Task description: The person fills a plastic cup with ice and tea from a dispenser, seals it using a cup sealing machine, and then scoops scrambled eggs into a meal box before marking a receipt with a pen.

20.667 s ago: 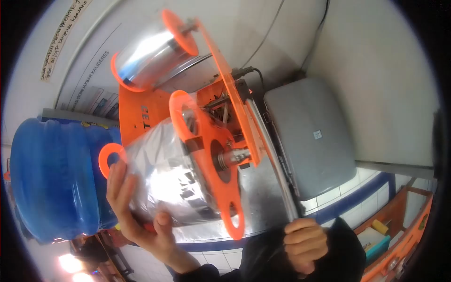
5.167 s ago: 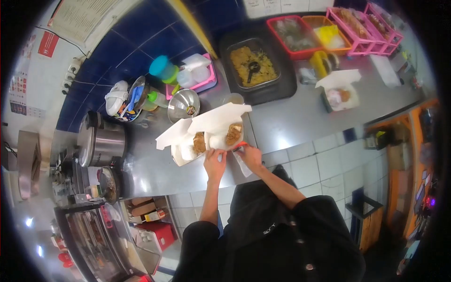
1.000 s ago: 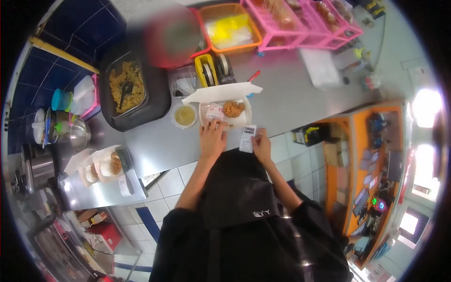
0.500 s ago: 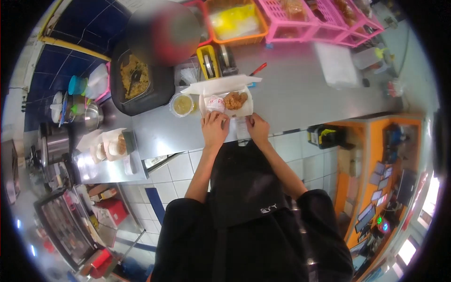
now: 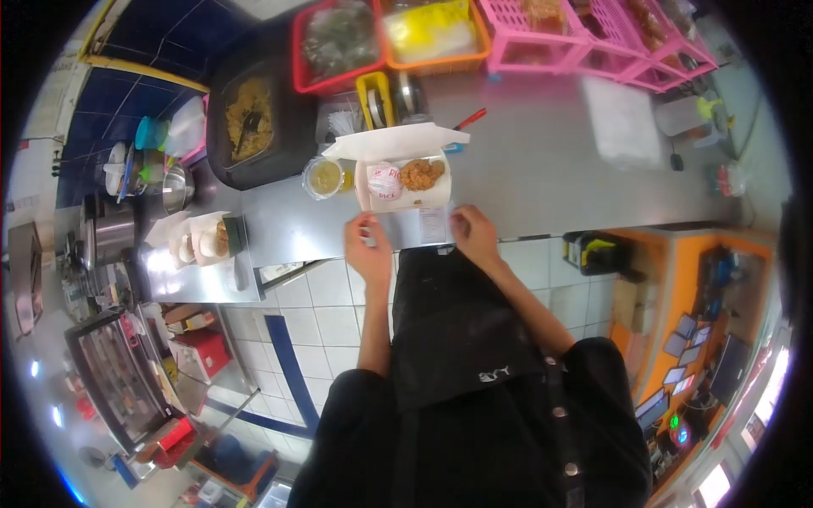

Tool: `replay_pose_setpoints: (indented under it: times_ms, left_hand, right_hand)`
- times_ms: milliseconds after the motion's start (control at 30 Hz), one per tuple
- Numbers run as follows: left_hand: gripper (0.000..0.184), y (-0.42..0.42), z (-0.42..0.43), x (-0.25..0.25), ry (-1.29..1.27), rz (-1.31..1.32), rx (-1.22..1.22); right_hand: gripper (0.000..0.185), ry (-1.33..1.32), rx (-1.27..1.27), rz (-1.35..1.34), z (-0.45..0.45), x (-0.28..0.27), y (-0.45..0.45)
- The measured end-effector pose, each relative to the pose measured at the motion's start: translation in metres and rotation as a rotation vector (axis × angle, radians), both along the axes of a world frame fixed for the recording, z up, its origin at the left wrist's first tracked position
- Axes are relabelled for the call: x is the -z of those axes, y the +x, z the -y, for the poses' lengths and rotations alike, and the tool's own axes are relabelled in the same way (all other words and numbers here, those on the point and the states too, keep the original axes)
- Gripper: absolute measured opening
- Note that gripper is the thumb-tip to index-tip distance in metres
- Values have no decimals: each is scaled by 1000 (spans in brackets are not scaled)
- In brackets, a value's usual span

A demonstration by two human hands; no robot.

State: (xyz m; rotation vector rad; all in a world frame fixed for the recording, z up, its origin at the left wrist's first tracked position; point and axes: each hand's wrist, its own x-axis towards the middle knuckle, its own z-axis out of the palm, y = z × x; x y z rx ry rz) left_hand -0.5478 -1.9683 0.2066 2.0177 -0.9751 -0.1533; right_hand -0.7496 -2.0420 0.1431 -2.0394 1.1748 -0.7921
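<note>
An open white paper box (image 5: 408,203) sits on the steel counter with its lid folded back. Inside are a round wrapped pack marked RICE (image 5: 385,181) and a piece of fried chicken (image 5: 423,174). My left hand (image 5: 367,247) is just off the box's front left corner, fingers loosely bent and apart, holding nothing visible. Off the front right corner is my right hand (image 5: 474,234), its fingers curled loosely with a gap and nothing seen in them. A printed paper slip (image 5: 433,225) lies between the hands. Left of the box stands a clear lidded cup (image 5: 325,178) of yellowish contents.
A black tub of food (image 5: 222,161) stands at the back left, with a red basket (image 5: 298,63), an orange basket (image 5: 484,46) and pink crates (image 5: 535,52) behind. A yellow tape dispenser (image 5: 364,89) and red pen (image 5: 471,119) lie nearer. Another filled box (image 5: 203,240) is at left.
Both hands have come off the box's front edge and drawn back towards me. A blurred dark and red shape at the top has gone, uncovering the red basket.
</note>
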Motion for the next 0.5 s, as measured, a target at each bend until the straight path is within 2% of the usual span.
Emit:
replay_pose_setpoints:
  times_ms: [33, 67, 100, 167, 200, 267, 400, 500]
  left_hand:
    - [20, 20, 5, 5, -87, 57, -64]
    - [28, 35, 14, -5, -64, 110, -137]
    - [37, 51, 24, -14, -39, 162, -209]
    - [57, 90, 45, -15, -96, 319, -57]
    - [57, 102, 54, -16, -99, 313, -60]
    - [72, 121, 66, -16, 282, 229, 205]
    - [79, 143, 73, -9, 349, 191, 261]
    - [81, 150, 68, -16, 381, 56, 301]
  right_hand:
    - [16, 165, 147, 83, 5, -2, -1]
    - [13, 333, 298, 165, 7, -6, -2]
    - [13, 329, 299, 163, 10, -10, 0]
    - [14, 298, 391, 297, 24, -15, 4]
    - [14, 294, 389, 291, 30, -16, 6]
    - [15, 359, 430, 368, 39, -19, 13]
    - [16, 352, 467, 457, 41, -25, 15]
    - [15, 387, 546, 475, 29, -29, 6]
